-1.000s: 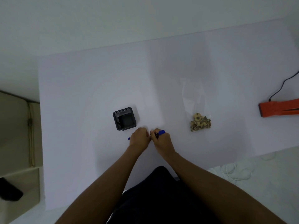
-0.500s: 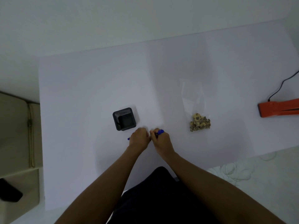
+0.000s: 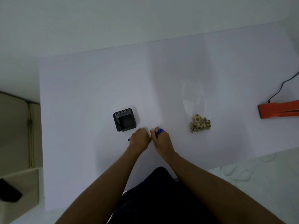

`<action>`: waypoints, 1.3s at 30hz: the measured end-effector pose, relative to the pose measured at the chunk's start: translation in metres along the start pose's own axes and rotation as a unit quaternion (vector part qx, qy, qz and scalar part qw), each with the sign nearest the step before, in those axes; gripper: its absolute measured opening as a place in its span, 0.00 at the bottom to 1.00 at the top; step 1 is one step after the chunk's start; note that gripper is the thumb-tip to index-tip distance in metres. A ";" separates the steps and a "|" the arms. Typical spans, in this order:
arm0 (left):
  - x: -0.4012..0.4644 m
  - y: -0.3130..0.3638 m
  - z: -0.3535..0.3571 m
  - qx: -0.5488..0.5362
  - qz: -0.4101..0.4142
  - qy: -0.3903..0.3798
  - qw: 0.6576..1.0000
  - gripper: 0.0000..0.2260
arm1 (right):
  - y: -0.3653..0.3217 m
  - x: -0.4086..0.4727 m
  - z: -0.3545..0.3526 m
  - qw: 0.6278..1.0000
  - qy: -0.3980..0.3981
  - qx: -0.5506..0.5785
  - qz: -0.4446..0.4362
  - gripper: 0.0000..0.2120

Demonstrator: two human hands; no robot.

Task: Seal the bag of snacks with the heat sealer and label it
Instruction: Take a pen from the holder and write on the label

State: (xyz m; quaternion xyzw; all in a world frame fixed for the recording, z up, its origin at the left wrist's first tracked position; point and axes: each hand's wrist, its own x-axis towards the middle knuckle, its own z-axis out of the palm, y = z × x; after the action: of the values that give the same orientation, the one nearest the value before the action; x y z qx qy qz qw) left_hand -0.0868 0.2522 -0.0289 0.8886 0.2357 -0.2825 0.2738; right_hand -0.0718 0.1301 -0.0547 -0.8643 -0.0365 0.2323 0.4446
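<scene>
Clear plastic snack bag (image 3: 196, 110) sits on the white table (image 3: 97, 88), well right of my hands. Nothing's really changed in the last second: left hand (image 3: 140, 139) and right hand (image 3: 161, 139) still grip the blue pen (image 3: 159, 131), so labelling hasn't started.

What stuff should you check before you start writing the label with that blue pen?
1. Blue pen held in right hand: ok.
2. Pen cap off, left hand pulling it: cannot tell.
3. Snack bag within reach, right of the hands: ok.
4. Bag sealed: cannot tell, clear plastic.
5. Label under the hands: cannot tell, hidden.
6. Orange heat sealer out of the way: ok.
</scene>
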 end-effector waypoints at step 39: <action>-0.001 0.002 -0.004 0.006 0.007 -0.006 1.000 0.11 | 0.000 -0.003 -0.002 1.000 0.004 0.009 -0.010 0.16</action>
State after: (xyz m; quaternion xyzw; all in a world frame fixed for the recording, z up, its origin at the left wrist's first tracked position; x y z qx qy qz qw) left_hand -0.0854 0.2533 -0.0247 0.8899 0.2263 -0.2878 0.2721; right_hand -0.0735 0.1279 -0.0531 -0.8606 -0.0414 0.2244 0.4553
